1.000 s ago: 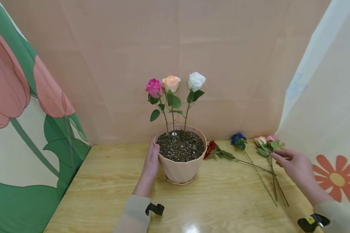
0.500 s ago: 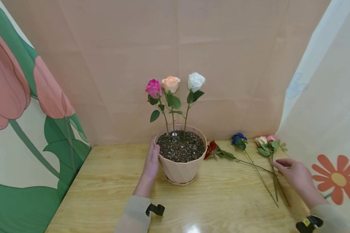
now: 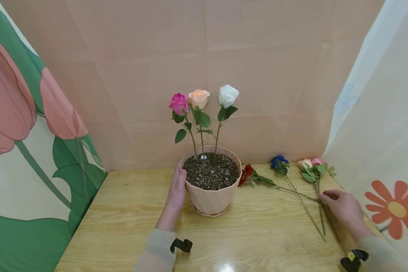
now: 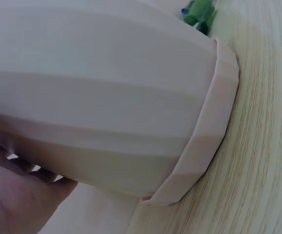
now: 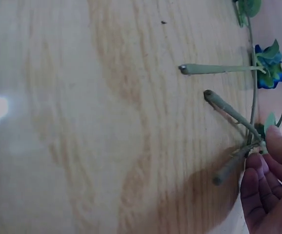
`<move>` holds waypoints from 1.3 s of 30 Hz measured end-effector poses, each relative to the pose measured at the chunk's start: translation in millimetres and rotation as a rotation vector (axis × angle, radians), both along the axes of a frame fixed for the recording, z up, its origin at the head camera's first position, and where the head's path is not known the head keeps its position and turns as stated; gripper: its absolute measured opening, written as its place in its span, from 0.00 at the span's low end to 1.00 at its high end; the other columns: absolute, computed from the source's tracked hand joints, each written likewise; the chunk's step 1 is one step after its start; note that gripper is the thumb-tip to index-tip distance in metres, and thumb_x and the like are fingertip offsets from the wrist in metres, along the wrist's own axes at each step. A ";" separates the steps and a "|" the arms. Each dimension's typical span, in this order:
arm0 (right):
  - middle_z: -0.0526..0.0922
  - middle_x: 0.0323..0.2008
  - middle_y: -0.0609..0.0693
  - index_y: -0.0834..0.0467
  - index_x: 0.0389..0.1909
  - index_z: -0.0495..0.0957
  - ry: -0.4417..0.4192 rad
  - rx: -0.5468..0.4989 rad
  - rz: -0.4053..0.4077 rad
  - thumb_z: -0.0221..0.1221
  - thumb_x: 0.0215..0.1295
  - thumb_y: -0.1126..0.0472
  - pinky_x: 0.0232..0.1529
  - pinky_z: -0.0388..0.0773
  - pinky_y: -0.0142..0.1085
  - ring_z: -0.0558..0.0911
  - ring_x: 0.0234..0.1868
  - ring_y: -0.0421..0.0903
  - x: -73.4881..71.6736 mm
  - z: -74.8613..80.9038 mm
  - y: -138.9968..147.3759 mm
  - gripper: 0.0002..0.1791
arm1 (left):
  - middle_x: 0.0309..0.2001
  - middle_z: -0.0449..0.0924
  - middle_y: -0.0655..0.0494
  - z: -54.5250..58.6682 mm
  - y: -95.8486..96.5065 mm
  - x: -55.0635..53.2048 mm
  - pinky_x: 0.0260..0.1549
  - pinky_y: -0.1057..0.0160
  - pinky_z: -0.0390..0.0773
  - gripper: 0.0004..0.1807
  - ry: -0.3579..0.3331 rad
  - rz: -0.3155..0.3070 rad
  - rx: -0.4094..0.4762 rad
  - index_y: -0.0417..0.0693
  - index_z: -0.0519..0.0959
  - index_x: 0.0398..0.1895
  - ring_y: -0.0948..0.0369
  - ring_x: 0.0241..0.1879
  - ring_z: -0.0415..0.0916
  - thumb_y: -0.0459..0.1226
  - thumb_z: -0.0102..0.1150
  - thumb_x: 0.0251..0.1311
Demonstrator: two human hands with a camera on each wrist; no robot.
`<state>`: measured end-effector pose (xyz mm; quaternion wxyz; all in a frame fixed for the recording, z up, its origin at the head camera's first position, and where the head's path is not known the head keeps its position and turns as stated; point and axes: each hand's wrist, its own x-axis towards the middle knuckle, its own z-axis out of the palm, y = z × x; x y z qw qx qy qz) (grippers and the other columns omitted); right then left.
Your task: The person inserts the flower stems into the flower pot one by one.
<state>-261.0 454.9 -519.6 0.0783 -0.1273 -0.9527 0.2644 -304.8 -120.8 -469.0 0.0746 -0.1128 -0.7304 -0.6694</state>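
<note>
A pale pink flower pot (image 3: 210,200) filled with dark soil stands on the table, with a magenta rose (image 3: 179,104), a peach rose (image 3: 198,99) and a white rose (image 3: 228,96) upright in it. My left hand (image 3: 175,192) rests against the pot's left side, its fingers extended along the wall. At the right, my right hand (image 3: 343,209) pinches a rose stem (image 5: 233,163) between thumb and fingers, low over the table. That stem belongs to the pair lying there, a cream rose (image 3: 305,164) and a pink rose (image 3: 317,161); which one I cannot tell.
A red flower (image 3: 246,175) and a blue rose (image 3: 279,163) lie between the pot and my right hand, their stems crossing. Printed cloth walls enclose the wooden table (image 3: 129,223) at the back and both sides.
My right hand has slid down along the stems, toward the table's front, from just below the flower heads. My left hand and the pot have stayed in place.
</note>
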 end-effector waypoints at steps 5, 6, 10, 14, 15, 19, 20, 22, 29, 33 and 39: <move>0.86 0.57 0.73 0.70 0.60 0.85 -0.008 0.005 -0.009 0.62 0.81 0.38 0.42 0.78 0.59 0.82 0.53 0.75 -2.6 -2.2 -2.2 0.36 | 0.90 0.47 0.50 0.8 0.3 0.9 0.82 0.33 0.44 0.33 0.002 -0.004 0.006 0.60 0.50 0.92 0.46 0.87 0.43 0.53 0.31 0.90; 0.86 0.57 0.73 0.70 0.60 0.85 -0.009 0.004 -0.009 0.63 0.80 0.38 0.43 0.78 0.61 0.82 0.54 0.75 -3.1 -1.9 -3.1 0.35 | 0.90 0.47 0.51 1.1 0.4 1.2 0.82 0.33 0.44 0.33 0.001 -0.003 0.005 0.61 0.50 0.92 0.47 0.87 0.43 0.54 0.31 0.90; 0.85 0.58 0.73 0.69 0.59 0.86 -0.013 0.009 -0.009 0.63 0.80 0.39 0.47 0.78 0.65 0.81 0.55 0.76 -5.0 -1.4 -6.2 0.33 | 0.90 0.47 0.53 2.1 0.3 1.9 0.82 0.33 0.44 0.33 -0.003 0.000 -0.001 0.63 0.51 0.92 0.47 0.87 0.43 0.54 0.31 0.90; 0.85 0.58 0.73 0.69 0.58 0.87 -0.021 0.004 -0.008 0.63 0.81 0.41 0.48 0.77 0.66 0.81 0.55 0.77 -5.6 0.1 -7.3 0.32 | 0.90 0.47 0.53 1.9 0.1 2.3 0.82 0.33 0.44 0.33 -0.010 -0.001 0.003 0.63 0.50 0.92 0.47 0.87 0.43 0.54 0.31 0.90; 0.85 0.58 0.73 0.69 0.58 0.87 -0.022 0.002 -0.005 0.63 0.81 0.41 0.48 0.77 0.66 0.80 0.55 0.77 -5.5 0.5 -7.3 0.32 | 0.90 0.47 0.53 1.7 0.1 2.3 0.82 0.33 0.44 0.33 -0.013 0.000 0.005 0.63 0.50 0.92 0.47 0.87 0.43 0.54 0.31 0.90; 0.86 0.57 0.73 0.70 0.59 0.86 -0.023 -0.011 -0.011 0.63 0.81 0.43 0.49 0.78 0.65 0.81 0.55 0.77 -5.0 0.0 -6.6 0.30 | 0.90 0.48 0.53 1.1 0.3 1.6 0.82 0.34 0.45 0.33 -0.004 -0.007 0.013 0.61 0.50 0.92 0.47 0.87 0.44 0.53 0.30 0.90; 0.86 0.57 0.72 0.70 0.59 0.86 -0.024 -0.015 -0.014 0.63 0.81 0.43 0.49 0.78 0.66 0.81 0.55 0.77 -5.0 0.1 -6.5 0.30 | 0.90 0.48 0.53 1.2 0.4 1.5 0.82 0.34 0.45 0.33 -0.002 -0.008 0.014 0.61 0.50 0.92 0.47 0.87 0.44 0.53 0.30 0.90; 0.86 0.57 0.72 0.70 0.59 0.85 -0.022 -0.022 -0.025 0.63 0.81 0.45 0.50 0.78 0.65 0.81 0.56 0.76 -4.5 0.5 -6.7 0.30 | 0.90 0.48 0.53 1.5 0.4 1.3 0.83 0.35 0.45 0.33 0.004 -0.012 0.015 0.61 0.50 0.92 0.48 0.87 0.44 0.53 0.30 0.90; 0.87 0.54 0.72 0.73 0.61 0.83 -0.010 -0.050 -0.065 0.63 0.81 0.49 0.38 0.80 0.50 0.84 0.51 0.72 0.5 10.1 -7.6 0.28 | 0.90 0.46 0.53 2.1 0.3 1.5 0.82 0.33 0.44 0.33 -0.003 -0.013 0.010 0.62 0.49 0.92 0.47 0.87 0.43 0.54 0.30 0.90; 0.87 0.55 0.72 0.73 0.63 0.83 -0.002 -0.071 -0.085 0.62 0.82 0.49 0.35 0.79 0.44 0.84 0.52 0.71 4.4 15.7 -7.2 0.29 | 0.90 0.45 0.52 3.0 0.6 2.3 0.82 0.32 0.43 0.34 -0.016 -0.013 0.009 0.62 0.49 0.92 0.46 0.88 0.42 0.54 0.30 0.90; 0.85 0.57 0.74 0.73 0.65 0.81 0.039 -0.094 -0.056 0.58 0.84 0.46 0.29 0.79 0.39 0.86 0.46 0.64 9.3 23.1 -6.8 0.32 | 0.90 0.46 0.53 1.5 0.9 1.9 0.82 0.33 0.43 0.33 -0.011 -0.006 0.014 0.61 0.49 0.92 0.47 0.87 0.42 0.53 0.31 0.90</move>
